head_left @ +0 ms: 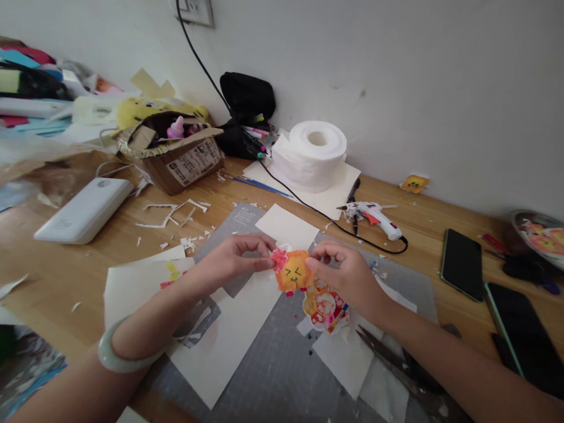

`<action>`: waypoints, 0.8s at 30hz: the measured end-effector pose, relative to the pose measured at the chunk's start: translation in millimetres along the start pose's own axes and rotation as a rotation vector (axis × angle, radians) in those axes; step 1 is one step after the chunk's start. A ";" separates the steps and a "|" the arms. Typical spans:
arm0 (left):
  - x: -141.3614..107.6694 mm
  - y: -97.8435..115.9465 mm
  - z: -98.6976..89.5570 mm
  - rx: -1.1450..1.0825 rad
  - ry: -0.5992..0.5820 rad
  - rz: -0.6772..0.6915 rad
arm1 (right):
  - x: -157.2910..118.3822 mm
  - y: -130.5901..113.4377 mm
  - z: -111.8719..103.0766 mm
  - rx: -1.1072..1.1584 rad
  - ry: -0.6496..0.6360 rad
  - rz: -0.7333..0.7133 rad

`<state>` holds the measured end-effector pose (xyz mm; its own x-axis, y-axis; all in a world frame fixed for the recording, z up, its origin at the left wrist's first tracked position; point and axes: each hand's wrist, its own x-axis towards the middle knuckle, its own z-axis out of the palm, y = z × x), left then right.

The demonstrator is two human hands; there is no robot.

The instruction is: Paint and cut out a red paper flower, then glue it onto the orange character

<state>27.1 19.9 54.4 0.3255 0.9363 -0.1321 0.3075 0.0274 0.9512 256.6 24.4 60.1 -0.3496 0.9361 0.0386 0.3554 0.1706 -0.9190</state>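
Observation:
Between my two hands, above the grey cutting mat point(282, 364), is a small puffy orange paper figure point(292, 272) with a drawn squinting face and a pink flower-like piece at its upper left. My left hand point(253, 257) pinches it at the pink piece, thumb and forefinger together. On the other side my right hand point(337, 271) grips its right edge between thumb and fingers. Just below and behind lies a red and yellow painted paper cutout point(325, 305). Dark scissors point(396, 364) rest under my right forearm.
White paper sheets point(224, 346) and scraps cover much of the mat. Behind stand a paper roll point(311, 155), a glue gun point(376, 218) with a black cord, and a cardboard box point(176, 155). A white power bank point(86, 210) lies left; two phones point(462, 264) lie right, near a metal bowl point(540, 235).

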 end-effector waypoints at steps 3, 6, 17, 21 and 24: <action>0.4 -1.0 -1.1 0.007 -0.018 -0.009 | 0.1 1.7 -0.3 -0.010 -0.001 -0.006; 1.1 -4.3 -2.1 -0.030 -0.004 -0.031 | 0.1 3.9 -0.6 -0.027 -0.001 -0.009; 5.2 -18.6 3.9 -0.002 0.005 -0.031 | 0.4 0.0 1.6 -0.015 0.002 -0.010; 4.5 -16.2 4.1 -0.041 0.010 -0.009 | 0.7 -0.9 1.8 -0.036 -0.005 -0.026; 3.5 -14.0 4.1 -0.045 0.009 -0.014 | 0.5 -1.3 3.3 -0.039 -0.003 -0.027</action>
<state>27.6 21.4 39.5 0.3135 0.9387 -0.1431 0.2718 0.0557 0.9608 253.1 23.6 60.0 -0.3624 0.9300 0.0614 0.3790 0.2072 -0.9019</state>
